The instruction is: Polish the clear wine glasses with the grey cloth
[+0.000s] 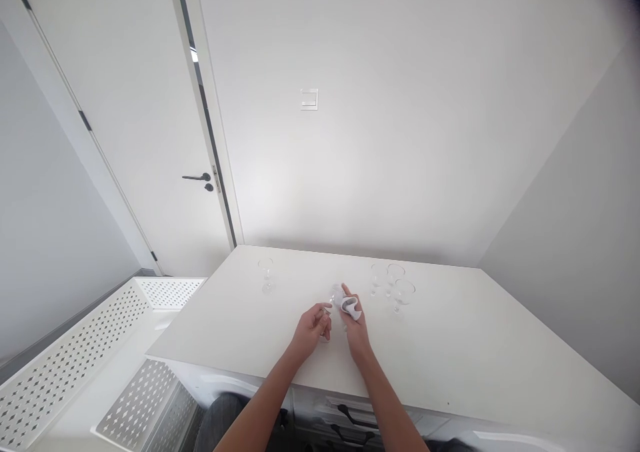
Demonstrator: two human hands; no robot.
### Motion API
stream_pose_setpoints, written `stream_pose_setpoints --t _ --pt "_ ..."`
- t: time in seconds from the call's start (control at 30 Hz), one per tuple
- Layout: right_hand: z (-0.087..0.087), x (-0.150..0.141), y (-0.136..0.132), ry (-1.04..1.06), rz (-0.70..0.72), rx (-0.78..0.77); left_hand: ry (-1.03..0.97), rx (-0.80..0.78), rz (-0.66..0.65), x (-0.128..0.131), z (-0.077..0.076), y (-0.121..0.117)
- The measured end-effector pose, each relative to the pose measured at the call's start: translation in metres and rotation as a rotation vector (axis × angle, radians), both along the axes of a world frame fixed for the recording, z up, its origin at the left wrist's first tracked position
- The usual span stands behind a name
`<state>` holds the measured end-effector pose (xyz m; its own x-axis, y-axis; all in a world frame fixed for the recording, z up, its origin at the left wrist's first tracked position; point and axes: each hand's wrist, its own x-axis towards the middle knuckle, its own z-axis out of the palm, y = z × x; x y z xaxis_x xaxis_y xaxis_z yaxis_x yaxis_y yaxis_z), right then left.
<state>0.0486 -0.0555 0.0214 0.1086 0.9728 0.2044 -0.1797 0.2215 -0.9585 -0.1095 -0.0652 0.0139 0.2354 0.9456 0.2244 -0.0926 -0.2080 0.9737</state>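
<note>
A clear stemmed glass (336,296) is tilted between my two hands above the white countertop. My left hand (311,331) is closed around its lower part, fingers curled at the stem. In my right hand (356,329) is a bunched white cloth (351,307), pressed beside the bowl of the glass. Part of the glass is hidden behind my fingers. To the right stand three more stemmed glasses, a narrow one (376,277), a wider one at the back (395,275) and a wide one in front (405,292). Another stemmed glass (267,276) stands alone to the left.
The white countertop (450,345) runs against the wall, with dark-handled drawers (350,415) below its front edge. White perforated racks (95,332) stand at the left. A door with a dark handle (197,177) is ajar behind, and a switch (309,99) is on the wall.
</note>
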Motion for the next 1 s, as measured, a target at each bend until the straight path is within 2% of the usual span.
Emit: stream_pose_setpoints --t 0.07,0.13,0.23,0.33,0.5,0.6,0.73,0.9,0.93,1.0 --pt "0.008 -0.01 -0.006 0.135 0.199 -0.03 -0.028 -0.009 -0.013 0.001 0.0 0.0" --pt "0.018 -0.014 -0.01 0.328 0.318 -0.077 -0.094 -0.035 0.015 0.001 0.0 0.0" --pt "0.025 -0.013 -0.013 0.581 0.404 -0.139 -0.199 -0.08 -0.018 0.0 0.001 0.001" --pt "0.022 -0.011 -0.012 0.644 0.429 -0.193 -0.253 -0.111 -0.102 0.002 0.003 -0.001" --pt "0.008 -0.015 -0.006 0.589 0.424 -0.253 -0.303 -0.244 -0.276 0.004 0.012 -0.009" --pt "0.005 -0.015 -0.004 0.541 0.38 -0.292 -0.342 -0.29 -0.294 0.004 0.014 -0.01" --pt "0.008 -0.016 -0.006 0.432 0.279 -0.223 -0.261 -0.251 -0.196 0.003 0.003 -0.006" --pt "0.012 -0.024 -0.014 0.092 0.072 -0.031 -0.012 -0.138 0.075 0.007 -0.012 0.0" --pt "0.013 -0.026 -0.015 0.046 0.037 -0.017 0.008 -0.123 0.094 0.007 -0.012 0.0" --pt "0.016 -0.028 -0.016 0.02 -0.006 -0.037 0.018 -0.132 0.047 0.007 -0.008 -0.002"
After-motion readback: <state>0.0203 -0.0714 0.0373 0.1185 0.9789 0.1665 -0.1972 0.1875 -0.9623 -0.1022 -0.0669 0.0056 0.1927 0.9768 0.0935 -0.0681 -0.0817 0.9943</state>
